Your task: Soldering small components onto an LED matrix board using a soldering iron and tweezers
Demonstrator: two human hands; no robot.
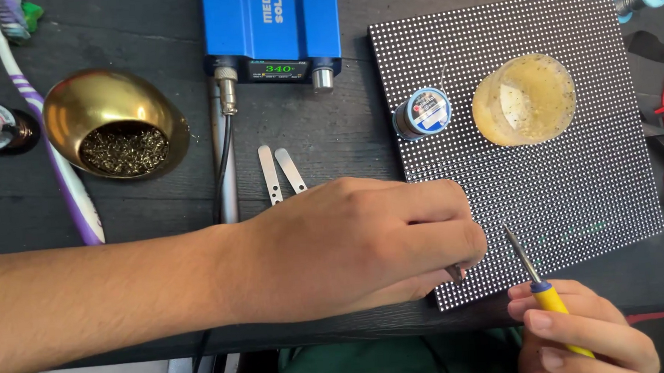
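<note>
Left hand point(365, 245), centre frame, is clenched on thin steel tweezers point(282, 174), tips touching the black dotted LED panel point(574, 189) on the bench. The panel looks stiff, light, fragile-faced; best held by its edges. Right hand point(582, 332), lower right, grips a yellow-handled soldering iron point(537, 278), tip on the panel.

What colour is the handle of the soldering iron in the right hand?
Yellow, with a blue collar near the tip; the soldering iron shows in the head view, held by the right hand.
</note>
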